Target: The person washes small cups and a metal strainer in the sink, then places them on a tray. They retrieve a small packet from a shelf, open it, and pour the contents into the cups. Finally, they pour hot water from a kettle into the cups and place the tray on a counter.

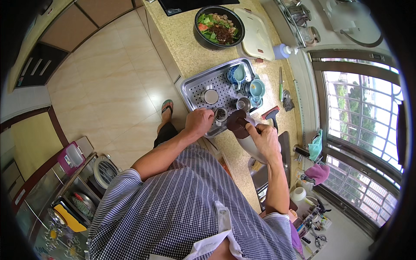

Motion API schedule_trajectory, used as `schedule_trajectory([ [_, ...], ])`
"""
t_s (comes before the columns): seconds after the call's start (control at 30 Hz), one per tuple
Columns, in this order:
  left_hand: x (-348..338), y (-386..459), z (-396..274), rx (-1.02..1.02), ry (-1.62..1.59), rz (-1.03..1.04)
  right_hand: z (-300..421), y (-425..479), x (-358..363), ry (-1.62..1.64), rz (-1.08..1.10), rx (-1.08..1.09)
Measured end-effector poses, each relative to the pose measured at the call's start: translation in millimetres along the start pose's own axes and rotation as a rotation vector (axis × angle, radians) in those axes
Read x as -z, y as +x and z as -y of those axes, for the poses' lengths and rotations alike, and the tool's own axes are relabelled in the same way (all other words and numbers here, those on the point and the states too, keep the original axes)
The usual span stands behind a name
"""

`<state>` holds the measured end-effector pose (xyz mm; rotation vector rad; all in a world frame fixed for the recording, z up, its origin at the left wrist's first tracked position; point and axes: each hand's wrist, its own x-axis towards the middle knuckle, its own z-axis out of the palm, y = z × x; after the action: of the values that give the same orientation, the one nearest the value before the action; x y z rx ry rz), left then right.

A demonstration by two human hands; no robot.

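Note:
My right hand (267, 139) grips the handle of a pale electric kettle (250, 148) with a brown lid (236, 125). The kettle's top is close to a cup (221, 114) with dark contents, possibly tea leaves. Beside that cup, my left hand (199, 121) has its fingers curled; whether it touches the cup or pinches something is unclear. The cup stands on a perforated metal tray (213, 76). Also on the tray are a white-topped mug (210, 96), a small metal cup (243, 104), a blue patterned pitcher (236, 74) and light-blue cups (256, 88).
Beyond the tray sits a black pot (211, 45) of chopped greens and meat, beside a pale lidded container (255, 32). A pump bottle (280, 51), a green-handled knife (280, 87) and a red-edged squeegee (271, 113) lie toward the window. A sink (286, 143) is under my right arm.

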<state>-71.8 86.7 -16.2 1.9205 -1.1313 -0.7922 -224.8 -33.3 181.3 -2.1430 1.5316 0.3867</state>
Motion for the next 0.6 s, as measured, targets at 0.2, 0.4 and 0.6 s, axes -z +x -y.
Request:
schedule_trajectory([
  [0.2,-1.1,11.3,-0.8,-0.039,-0.042,-0.048,0.5,0.0,-2.6,0.012,0.013,0.019],
  [0.4,0.9,24.7,-9.7,-0.090,-0.028,-0.036,-12.4,1.8,-8.2,0.058,-0.051,0.031],
  [0.6,-1.3,28.1,-13.9,-0.115,-0.022,-0.046,-1.3,0.0,-1.6,0.044,-0.054,0.039],
])
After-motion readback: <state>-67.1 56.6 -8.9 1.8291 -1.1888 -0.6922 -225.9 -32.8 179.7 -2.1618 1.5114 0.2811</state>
